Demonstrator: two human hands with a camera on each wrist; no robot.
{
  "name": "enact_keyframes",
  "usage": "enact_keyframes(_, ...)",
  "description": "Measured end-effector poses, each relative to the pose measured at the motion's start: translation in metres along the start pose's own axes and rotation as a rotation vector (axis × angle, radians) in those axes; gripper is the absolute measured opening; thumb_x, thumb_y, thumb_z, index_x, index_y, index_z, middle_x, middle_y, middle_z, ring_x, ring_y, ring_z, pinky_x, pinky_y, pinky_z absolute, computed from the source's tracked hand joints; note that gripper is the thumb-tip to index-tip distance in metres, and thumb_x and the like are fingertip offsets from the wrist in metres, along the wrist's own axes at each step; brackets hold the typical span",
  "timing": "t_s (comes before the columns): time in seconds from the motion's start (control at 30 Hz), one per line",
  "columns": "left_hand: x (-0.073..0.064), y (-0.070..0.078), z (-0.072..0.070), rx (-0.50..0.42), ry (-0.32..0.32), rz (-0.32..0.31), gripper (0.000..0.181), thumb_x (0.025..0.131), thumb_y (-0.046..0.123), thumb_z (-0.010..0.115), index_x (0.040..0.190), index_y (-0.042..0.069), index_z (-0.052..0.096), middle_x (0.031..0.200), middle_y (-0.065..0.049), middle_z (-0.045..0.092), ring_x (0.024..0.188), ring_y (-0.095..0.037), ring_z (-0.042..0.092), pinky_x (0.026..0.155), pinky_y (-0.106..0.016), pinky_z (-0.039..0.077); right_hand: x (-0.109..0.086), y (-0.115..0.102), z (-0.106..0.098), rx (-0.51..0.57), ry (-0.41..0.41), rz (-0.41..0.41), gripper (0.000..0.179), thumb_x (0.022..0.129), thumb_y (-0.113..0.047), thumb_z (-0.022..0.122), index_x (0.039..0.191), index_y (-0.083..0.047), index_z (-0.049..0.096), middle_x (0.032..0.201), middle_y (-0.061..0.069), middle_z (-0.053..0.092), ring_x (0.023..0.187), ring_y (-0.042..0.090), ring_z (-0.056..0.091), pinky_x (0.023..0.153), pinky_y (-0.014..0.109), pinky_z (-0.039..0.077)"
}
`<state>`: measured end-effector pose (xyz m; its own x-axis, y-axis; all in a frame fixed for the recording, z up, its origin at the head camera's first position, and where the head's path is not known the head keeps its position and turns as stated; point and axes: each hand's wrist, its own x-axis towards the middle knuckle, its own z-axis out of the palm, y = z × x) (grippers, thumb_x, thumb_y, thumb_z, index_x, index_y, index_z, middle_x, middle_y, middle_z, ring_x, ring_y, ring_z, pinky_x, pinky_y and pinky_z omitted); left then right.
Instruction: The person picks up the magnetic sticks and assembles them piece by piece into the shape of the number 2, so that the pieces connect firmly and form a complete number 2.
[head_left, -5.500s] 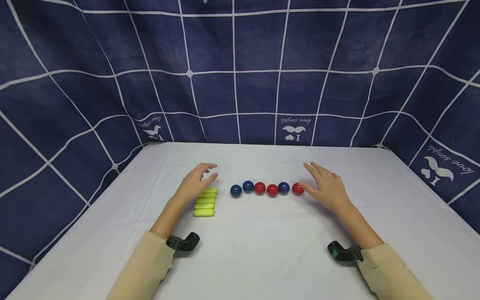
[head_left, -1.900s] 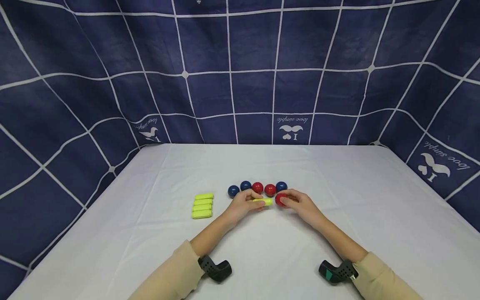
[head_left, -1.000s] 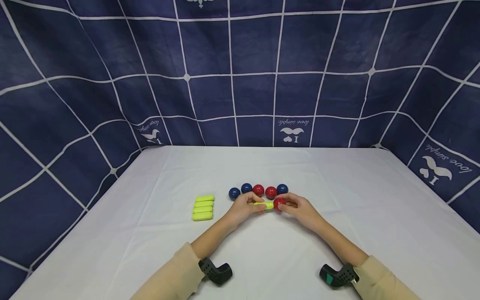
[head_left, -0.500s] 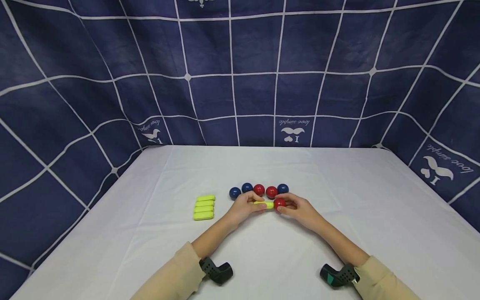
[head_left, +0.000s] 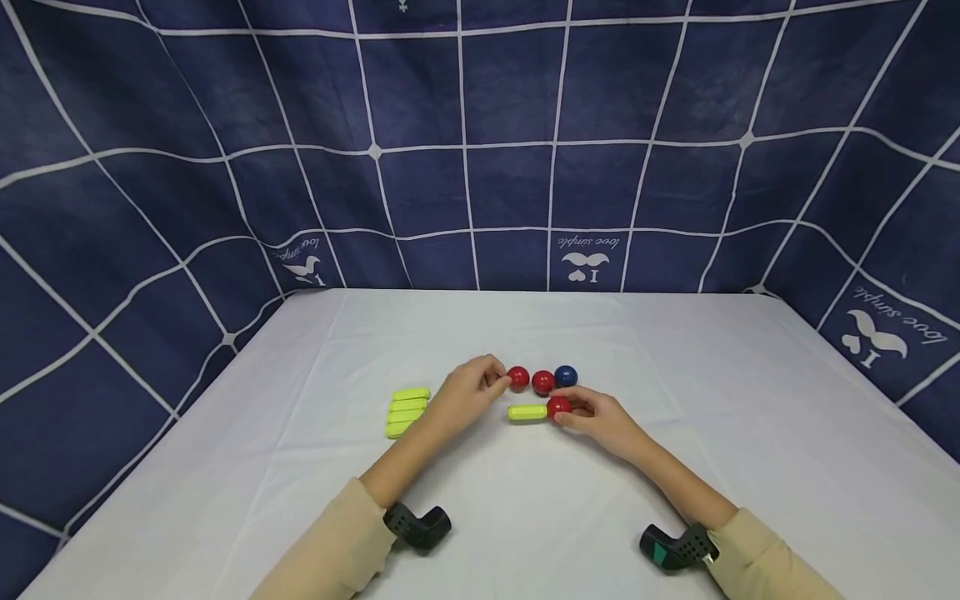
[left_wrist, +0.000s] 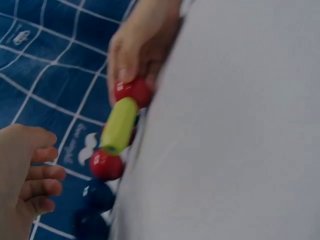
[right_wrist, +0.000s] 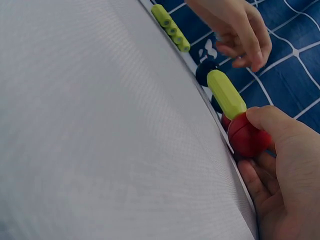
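My right hand (head_left: 603, 423) pinches a red ball (head_left: 558, 407) between thumb and fingers. A yellow-green stick (head_left: 527, 412) sticks out from the ball's left side, its far end free. In the head view my left hand (head_left: 467, 393) is over the left part of the row of balls and holds nothing. Its fingers are loosely bent. Two blue balls (left_wrist: 95, 200), hidden behind it there, show in the left wrist view. Beside its fingertips sits a red ball (head_left: 517, 378), then another red ball (head_left: 543, 382) and a blue ball (head_left: 566, 376).
Several more yellow-green sticks (head_left: 407, 405) lie side by side left of the balls, partly behind my left forearm. A white cloth (head_left: 555, 517) covers the table. A dark blue checked curtain (head_left: 510, 192) closes off the back and sides.
My left hand has let go of the stick and moved left and back to the row of balls. Earlier the ball and stick were brought together; my right hand stays on the ball.
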<state>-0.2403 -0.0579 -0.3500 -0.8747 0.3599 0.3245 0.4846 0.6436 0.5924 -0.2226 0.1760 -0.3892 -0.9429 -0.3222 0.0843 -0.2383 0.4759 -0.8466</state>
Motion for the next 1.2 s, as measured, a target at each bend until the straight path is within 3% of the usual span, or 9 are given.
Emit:
enact_keyframes(0.07, 0.002, -0.005, -0.009, 0.038, 0.058, -0.004, 0.012, 0.088, 0.021, 0.058, 0.092, 0.011, 0.061, 0.079, -0.001, 0.055, 0.065, -0.010, 0.044, 0.060, -0.022, 0.038, 0.000, 0.000, 0.000, -0.002, 0.000, 0.002, 0.044, 0.085, -0.030, 0.063, 0.121, -0.006, 0.055, 0.116, 0.016, 0.059, 0.100, 0.022, 0.059, 0.082, 0.026, 0.050)
enact_keyframes(0.13, 0.004, -0.011, -0.015, 0.073, 0.078, -0.038, 0.015, 0.087, 0.021, 0.059, 0.096, 0.010, 0.062, 0.086, -0.003, 0.056, 0.066, -0.010, 0.044, 0.061, -0.024, 0.038, 0.000, 0.000, 0.000, -0.004, 0.002, 0.008, 0.044, 0.085, -0.030, 0.063, 0.121, -0.006, 0.055, 0.116, 0.015, 0.059, 0.100, 0.021, 0.059, 0.082, 0.025, 0.050)
enact_keyframes(0.3, 0.003, -0.025, -0.019, 0.144, -0.020, -0.146, 0.036, 0.084, 0.027, 0.063, 0.114, 0.008, 0.058, 0.106, -0.009, 0.056, 0.077, -0.016, 0.051, 0.073, -0.033, 0.045, 0.001, 0.001, 0.001, -0.001, 0.004, 0.029, 0.044, 0.084, -0.031, 0.064, 0.121, -0.008, 0.056, 0.116, 0.013, 0.059, 0.099, 0.019, 0.058, 0.081, 0.023, 0.050)
enact_keyframes(0.43, 0.002, -0.032, -0.015, 0.204, -0.082, -0.173, 0.046, 0.082, 0.030, 0.064, 0.119, 0.004, 0.056, 0.110, -0.012, 0.056, 0.095, -0.023, 0.057, 0.088, -0.039, 0.045, 0.000, 0.002, 0.001, -0.003, -0.003, 0.012, 0.045, 0.084, -0.031, 0.064, 0.121, -0.006, 0.055, 0.116, 0.015, 0.059, 0.098, 0.019, 0.058, 0.081, 0.023, 0.050)
enact_keyframes(0.53, 0.002, -0.035, -0.013, 0.229, -0.098, -0.175, 0.045, 0.082, 0.030, 0.065, 0.117, 0.003, 0.058, 0.109, -0.014, 0.058, 0.102, -0.028, 0.058, 0.091, -0.040, 0.044, 0.000, 0.001, 0.001, 0.000, -0.005, 0.012, 0.045, 0.084, -0.031, 0.064, 0.121, -0.006, 0.055, 0.116, 0.015, 0.059, 0.098, 0.019, 0.059, 0.080, 0.022, 0.050)
enact_keyframes(0.83, -0.002, -0.028, -0.015, 0.212, -0.137, -0.232, 0.036, 0.081, 0.024, 0.063, 0.109, 0.002, 0.059, 0.105, -0.013, 0.060, 0.100, -0.026, 0.059, 0.090, -0.039, 0.045, -0.001, 0.000, 0.001, -0.019, 0.003, 0.008, 0.044, 0.084, -0.031, 0.064, 0.121, -0.008, 0.056, 0.116, 0.014, 0.059, 0.097, 0.017, 0.058, 0.081, 0.021, 0.050)
enact_keyframes(1.0, -0.006, -0.018, -0.014, 0.105, -0.082, -0.271, 0.033, 0.079, 0.027, 0.056, 0.104, 0.007, 0.057, 0.101, -0.007, 0.060, 0.088, -0.020, 0.056, 0.081, -0.035, 0.046, 0.000, 0.002, 0.001, -0.032, 0.000, 0.024, 0.044, 0.083, -0.032, 0.064, 0.120, -0.010, 0.056, 0.116, 0.013, 0.059, 0.099, 0.019, 0.058, 0.083, 0.025, 0.050)
enact_keyframes(1.1, -0.006, -0.013, -0.014, -0.077, -0.036, -0.271, 0.027, 0.079, 0.024, 0.055, 0.103, 0.011, 0.056, 0.090, -0.006, 0.058, 0.073, -0.016, 0.051, 0.066, -0.030, 0.043, 0.001, 0.003, -0.002, -0.029, -0.003, 0.021, 0.043, 0.083, -0.032, 0.064, 0.120, -0.011, 0.057, 0.116, 0.011, 0.060, 0.100, 0.020, 0.058, 0.084, 0.029, 0.050)
enact_keyframes(1.2, -0.007, -0.007, -0.015, -0.303, -0.029, -0.260, 0.026, 0.081, 0.016, 0.055, 0.105, 0.009, 0.054, 0.092, -0.008, 0.056, 0.066, -0.016, 0.049, 0.058, -0.026, 0.040, 0.001, 0.003, -0.005, -0.029, -0.013, 0.008, 0.043, 0.083, -0.032, 0.064, 0.120, -0.011, 0.057, 0.117, 0.012, 0.059, 0.102, 0.022, 0.057, 0.086, 0.031, 0.049)
